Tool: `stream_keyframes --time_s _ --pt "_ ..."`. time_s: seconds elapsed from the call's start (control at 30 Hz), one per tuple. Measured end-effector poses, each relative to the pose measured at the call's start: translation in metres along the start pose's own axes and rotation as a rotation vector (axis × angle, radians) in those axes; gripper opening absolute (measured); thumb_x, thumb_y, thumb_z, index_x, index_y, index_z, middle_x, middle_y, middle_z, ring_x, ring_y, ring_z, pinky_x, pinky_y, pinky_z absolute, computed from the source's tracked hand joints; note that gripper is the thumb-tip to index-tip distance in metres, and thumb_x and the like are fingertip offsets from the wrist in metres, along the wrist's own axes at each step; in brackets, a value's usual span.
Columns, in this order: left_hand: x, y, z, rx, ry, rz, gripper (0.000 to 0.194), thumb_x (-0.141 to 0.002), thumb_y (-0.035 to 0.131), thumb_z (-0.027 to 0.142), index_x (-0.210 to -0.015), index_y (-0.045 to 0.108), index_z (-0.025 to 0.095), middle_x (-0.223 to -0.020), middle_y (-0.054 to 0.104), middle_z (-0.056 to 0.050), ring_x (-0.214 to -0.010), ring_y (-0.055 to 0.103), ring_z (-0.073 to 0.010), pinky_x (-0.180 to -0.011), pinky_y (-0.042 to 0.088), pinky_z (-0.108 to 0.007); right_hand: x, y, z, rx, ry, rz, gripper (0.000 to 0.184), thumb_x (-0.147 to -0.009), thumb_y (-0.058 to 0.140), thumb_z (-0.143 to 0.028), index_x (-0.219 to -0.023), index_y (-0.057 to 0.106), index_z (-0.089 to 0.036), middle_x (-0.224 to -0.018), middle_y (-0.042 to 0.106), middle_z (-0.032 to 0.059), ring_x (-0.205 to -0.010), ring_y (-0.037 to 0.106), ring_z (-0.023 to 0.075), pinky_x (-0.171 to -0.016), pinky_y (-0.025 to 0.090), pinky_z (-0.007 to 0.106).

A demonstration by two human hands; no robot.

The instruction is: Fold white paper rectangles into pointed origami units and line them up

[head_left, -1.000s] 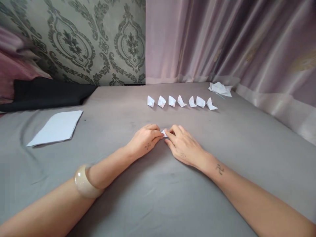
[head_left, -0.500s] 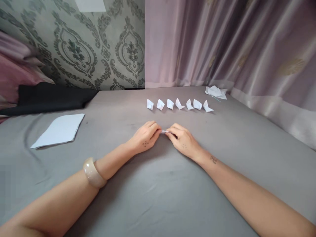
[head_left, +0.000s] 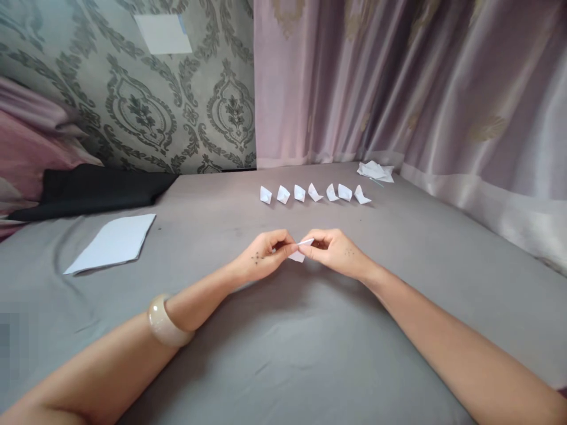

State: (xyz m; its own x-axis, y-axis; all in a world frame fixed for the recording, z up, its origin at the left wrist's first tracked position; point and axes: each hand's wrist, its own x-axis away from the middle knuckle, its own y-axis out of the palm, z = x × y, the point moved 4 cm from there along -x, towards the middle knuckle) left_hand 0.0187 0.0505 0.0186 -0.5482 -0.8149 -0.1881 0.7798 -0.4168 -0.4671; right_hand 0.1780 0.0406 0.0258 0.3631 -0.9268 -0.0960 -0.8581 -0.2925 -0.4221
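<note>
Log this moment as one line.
left hand: pinching folded paper | right hand: pinching same paper | beyond: seven folded pieces, in a row | left side: white sheets

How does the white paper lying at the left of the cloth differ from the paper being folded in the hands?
The flat paper is large, while the held paper is much smaller. The flat paper lies on the grey cloth untouched; the held paper is pinched between the left hand and right hand. Both are white.
</note>
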Motion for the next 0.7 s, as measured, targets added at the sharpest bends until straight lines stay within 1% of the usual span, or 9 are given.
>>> stream_keyframes --time_s 0.1,0.2,0.27,0.37,0.4,0.47,0.53,0.6,0.7 --pt "0.001 0.001 0.001 0.172 -0.082 0.107 0.029 -0.085 0.056 0.041 -0.073 0.056 0.015 -0.061 0.05 0.003 -0.056 0.043 -0.0084 -0.053 0.033 -0.021 -0.001 -0.002 0.0 -0.25 0.097 0.099 0.025 -0.073 0.068 -0.042 -0.082 0.07 -0.018 -0.075 0.065 0.0007 -0.069 0.054 0.0122 -0.066 0.043 0.027" --pt "0.002 0.004 0.0 0.273 -0.165 0.181 0.03 -0.084 0.057 0.044 -0.075 0.055 0.015 -0.058 0.053 0.003 -0.051 0.043 -0.0074 -0.051 0.033 -0.02 -0.001 0.0 -0.001 -0.325 0.11 0.15 0.028 -0.074 0.066 -0.045 -0.076 0.071 -0.018 -0.073 0.064 0.0012 -0.07 0.053 0.0123 -0.065 0.042 0.027" --pt "0.003 0.008 0.0 0.299 -0.204 0.139 0.032 -0.083 0.058 0.046 -0.076 0.056 0.015 -0.057 0.056 0.003 -0.047 0.044 -0.0072 -0.049 0.033 -0.02 -0.001 0.0 -0.001 -0.319 0.098 0.183 0.028 -0.073 0.066 -0.045 -0.07 0.071 -0.017 -0.066 0.061 0.0002 -0.065 0.051 0.0117 -0.064 0.041 0.027" --pt "0.005 0.016 0.003 0.324 -0.234 0.012 0.035 -0.084 0.057 0.048 -0.074 0.056 0.015 -0.056 0.058 0.001 -0.044 0.045 -0.0072 -0.047 0.035 -0.02 -0.001 -0.001 -0.004 -0.29 0.069 0.191 0.027 -0.072 0.068 -0.042 -0.064 0.069 -0.017 -0.059 0.057 -0.0013 -0.061 0.047 0.0107 -0.063 0.041 0.027" --pt "0.006 0.017 0.004 0.34 -0.231 0.002 0.036 -0.084 0.057 0.048 -0.072 0.055 0.015 -0.055 0.058 0.001 -0.044 0.045 -0.007 -0.047 0.035 -0.02 0.0 -0.001 -0.006 -0.293 0.067 0.19 0.027 -0.072 0.068 -0.042 -0.064 0.069 -0.017 -0.059 0.057 -0.0015 -0.06 0.047 0.0106 -0.063 0.041 0.027" --pt "0.008 0.018 0.007 0.39 -0.211 0.054 0.036 -0.085 0.056 0.048 -0.071 0.054 0.015 -0.052 0.054 0.003 -0.043 0.043 -0.0062 -0.047 0.034 -0.019 0.002 0.0 -0.009 -0.328 0.082 0.183 0.028 -0.072 0.067 -0.045 -0.068 0.069 -0.017 -0.063 0.059 -0.0008 -0.062 0.049 0.0107 -0.062 0.041 0.027" --pt "0.009 0.018 0.009 0.444 -0.191 0.157 0.035 -0.086 0.055 0.048 -0.073 0.054 0.016 -0.049 0.049 0.005 -0.042 0.04 -0.0055 -0.045 0.032 -0.019 0.004 0.004 -0.013 -0.375 0.102 0.16 0.029 -0.072 0.069 -0.046 -0.075 0.071 -0.017 -0.07 0.063 0.001 -0.067 0.052 0.0117 -0.062 0.042 0.026" --pt "0.011 0.019 0.009 0.471 -0.181 0.233 0.034 -0.087 0.054 0.048 -0.074 0.053 0.016 -0.047 0.045 0.006 -0.041 0.038 -0.0054 -0.044 0.031 -0.019 0.005 0.009 -0.014 -0.413 0.117 0.15 0.03 -0.069 0.072 -0.046 -0.079 0.072 -0.018 -0.077 0.065 0.0025 -0.072 0.055 0.0126 -0.064 0.043 0.026" --pt "0.013 0.021 0.009 0.451 -0.17 0.277 0.034 -0.088 0.052 0.048 -0.074 0.052 0.017 -0.046 0.043 0.007 -0.04 0.036 -0.0055 -0.043 0.03 -0.019 0.006 0.011 -0.013 -0.441 0.135 0.191 0.03 -0.063 0.077 -0.044 -0.075 0.072 -0.017 -0.073 0.065 0.0015 -0.068 0.054 0.0114 -0.064 0.044 0.027"
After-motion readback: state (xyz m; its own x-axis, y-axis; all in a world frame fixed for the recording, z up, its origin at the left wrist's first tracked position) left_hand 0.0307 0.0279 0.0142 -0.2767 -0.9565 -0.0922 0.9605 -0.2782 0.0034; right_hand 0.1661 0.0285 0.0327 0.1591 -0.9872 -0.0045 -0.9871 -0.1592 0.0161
